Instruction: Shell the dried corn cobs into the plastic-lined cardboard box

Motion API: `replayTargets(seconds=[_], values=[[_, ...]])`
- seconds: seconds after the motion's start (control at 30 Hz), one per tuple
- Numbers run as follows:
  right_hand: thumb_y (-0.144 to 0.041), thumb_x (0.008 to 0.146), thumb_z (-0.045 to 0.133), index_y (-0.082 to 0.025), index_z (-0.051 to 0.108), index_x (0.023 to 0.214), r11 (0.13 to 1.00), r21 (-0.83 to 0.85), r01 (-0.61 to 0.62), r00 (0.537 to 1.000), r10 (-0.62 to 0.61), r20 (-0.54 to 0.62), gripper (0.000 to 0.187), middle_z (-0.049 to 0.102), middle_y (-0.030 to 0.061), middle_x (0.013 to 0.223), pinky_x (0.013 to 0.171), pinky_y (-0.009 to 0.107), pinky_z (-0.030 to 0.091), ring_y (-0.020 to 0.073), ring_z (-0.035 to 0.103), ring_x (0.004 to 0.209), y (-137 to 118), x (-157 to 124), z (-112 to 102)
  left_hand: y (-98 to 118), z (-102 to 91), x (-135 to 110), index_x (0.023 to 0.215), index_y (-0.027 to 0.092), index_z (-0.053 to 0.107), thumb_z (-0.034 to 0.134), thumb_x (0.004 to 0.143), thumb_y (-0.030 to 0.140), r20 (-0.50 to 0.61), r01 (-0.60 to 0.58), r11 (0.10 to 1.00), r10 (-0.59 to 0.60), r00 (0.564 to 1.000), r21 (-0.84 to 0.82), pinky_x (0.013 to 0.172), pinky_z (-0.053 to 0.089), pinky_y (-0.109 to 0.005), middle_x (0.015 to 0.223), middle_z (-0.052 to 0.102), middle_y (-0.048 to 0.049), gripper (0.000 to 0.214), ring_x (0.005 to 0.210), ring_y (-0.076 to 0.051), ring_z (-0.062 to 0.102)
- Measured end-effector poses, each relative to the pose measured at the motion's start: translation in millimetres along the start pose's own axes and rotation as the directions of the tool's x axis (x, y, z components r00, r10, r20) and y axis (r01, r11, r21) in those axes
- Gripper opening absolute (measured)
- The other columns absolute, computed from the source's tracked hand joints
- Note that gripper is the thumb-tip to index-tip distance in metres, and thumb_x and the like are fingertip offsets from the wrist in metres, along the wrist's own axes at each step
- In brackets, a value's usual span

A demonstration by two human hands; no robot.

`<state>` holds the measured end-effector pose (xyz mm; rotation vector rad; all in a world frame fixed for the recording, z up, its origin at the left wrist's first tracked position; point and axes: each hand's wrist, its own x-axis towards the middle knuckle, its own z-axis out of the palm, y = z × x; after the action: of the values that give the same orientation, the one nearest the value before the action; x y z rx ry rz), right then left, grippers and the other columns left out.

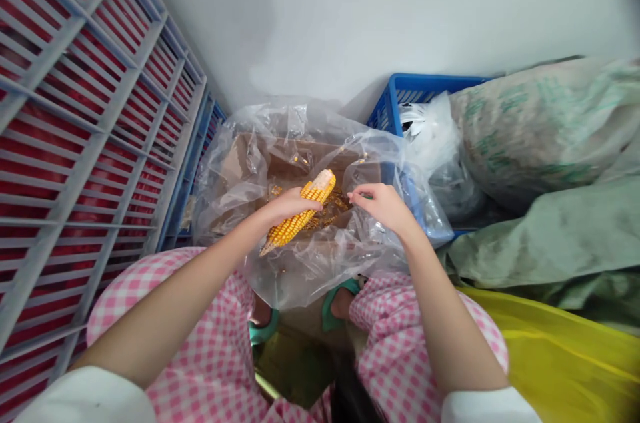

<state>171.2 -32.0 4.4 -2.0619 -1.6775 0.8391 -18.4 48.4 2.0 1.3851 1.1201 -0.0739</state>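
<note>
My left hand (290, 204) is wrapped round an ear of corn (295, 224), which slants with its bare, pale end up to the right. Kernels are gone from that upper end, while yellow rows cover the rest. Just right of the ear, apart from it, my right hand (376, 202) has its fingers curled with the tips pinched together; whether anything is between them is too small to make out. Below both hands, a cardboard box (245, 163) lined with a clear plastic bag (295, 270) holds loose kernels (333, 210).
Stacked plastic crates (100, 130) rise on the left. To the right stand a blue crate (395, 93) with a white plastic bag (430, 133), a full woven sack (545, 123) and a yellow bag (560, 350). A white wall (320, 16) closes the back.
</note>
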Motion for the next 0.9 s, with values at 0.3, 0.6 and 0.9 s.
replayTargets(seconds=[0.3, 0.6, 0.9], values=[[-0.034, 0.079, 0.044, -0.021, 0.063, 0.071, 0.995, -0.08, 0.062, 0.996, -0.068, -0.066, 0.024, 0.062, 0.0014, 0.063, 0.058, 0.022, 0.033, 0.0144, 0.054, 0.059, -6, -2, 7, 0, -0.6, -1, 0.105, 0.017, 0.057, 0.061, 0.058, 0.033, 0.13, 0.031, 0.992, -0.015, 0.991, -0.123, 0.058, 0.042, -0.024, 0.088, 0.065, -0.0036, 0.05, 0.066, -0.016, 0.058], [-0.031, 0.081, 0.041, -0.02, 0.06, 0.072, 0.982, -0.143, 0.125, 0.991, -0.132, -0.038, 0.024, 0.058, 0.0016, 0.058, 0.056, 0.022, 0.03, 0.014, 0.051, 0.054, 1, -6, 27, -6, 7.7, -2, 0.087, 0.016, 0.062, 0.062, 0.054, 0.03, -0.074, -0.089, 0.974, 0.106, 0.992, 0.207, 0.057, 0.04, -0.022, 0.078, 0.064, -0.0007, 0.036, 0.072, -0.018, 0.057], [-0.037, 0.084, 0.033, -0.019, 0.056, 0.069, 0.984, 0.176, -0.006, 0.962, 0.054, -0.267, 0.033, 0.056, -0.0004, 0.059, 0.055, 0.021, 0.03, 0.0115, 0.047, 0.054, -9, 0, 71, -10, 18.3, -5, 0.086, 0.017, 0.055, 0.056, 0.064, 0.04, 0.103, 0.263, 0.885, -0.242, 0.965, -0.383, 0.046, 0.044, -0.025, 0.056, 0.058, -0.0006, 0.031, 0.05, -0.015, 0.056]])
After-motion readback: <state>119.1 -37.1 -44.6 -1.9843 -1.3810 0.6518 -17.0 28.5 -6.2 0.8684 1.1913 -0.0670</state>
